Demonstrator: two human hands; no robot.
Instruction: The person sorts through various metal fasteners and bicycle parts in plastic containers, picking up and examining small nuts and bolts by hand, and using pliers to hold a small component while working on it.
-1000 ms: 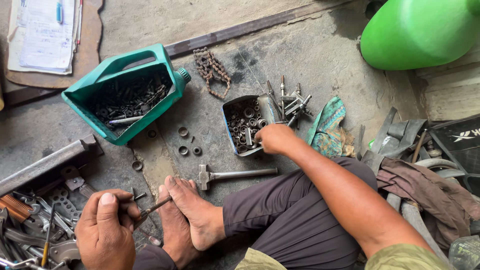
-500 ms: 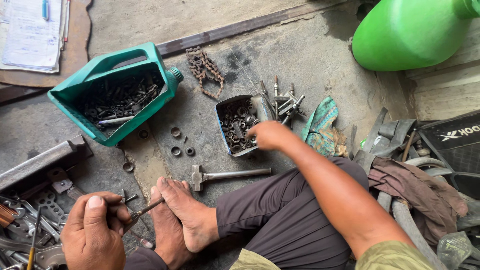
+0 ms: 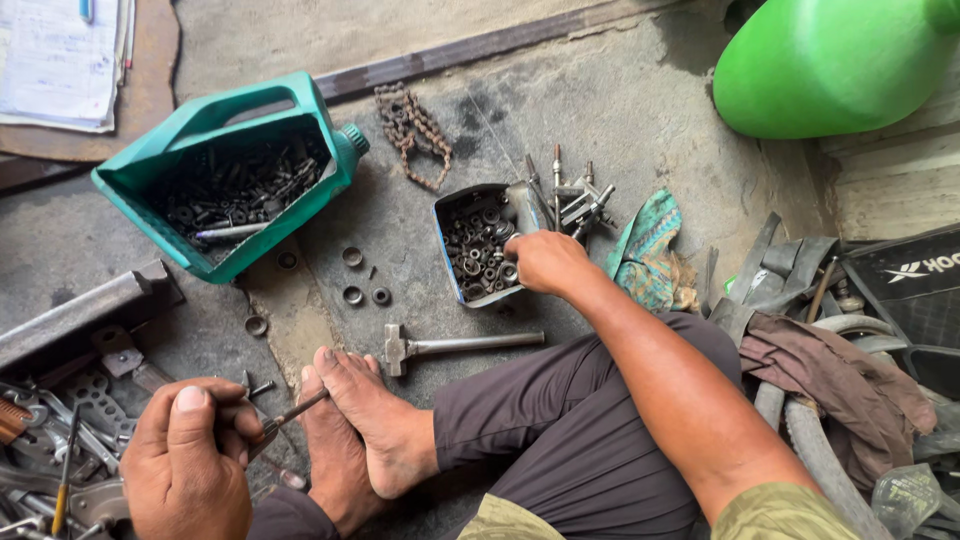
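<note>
Head view: right hand [image 3: 545, 262] reaches into small grey tin [image 3: 447, 250] of nuts and washers, fingers curled down among them; whether it grips one, cannot tell. Left hand [image 3: 185, 460] clenched around thin metal rod [image 3: 290, 418], beside bare feet [image 3: 370, 430]. Hammer [image 3: 450, 346] lies on floor between tin and feet. Green cut-open jug [image 3: 215, 120] of bolts sits farther left.

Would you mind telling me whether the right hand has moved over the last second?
No: the right hand stays at the near right edge of the small metal tin of nuts; only the camera shifted.
</note>
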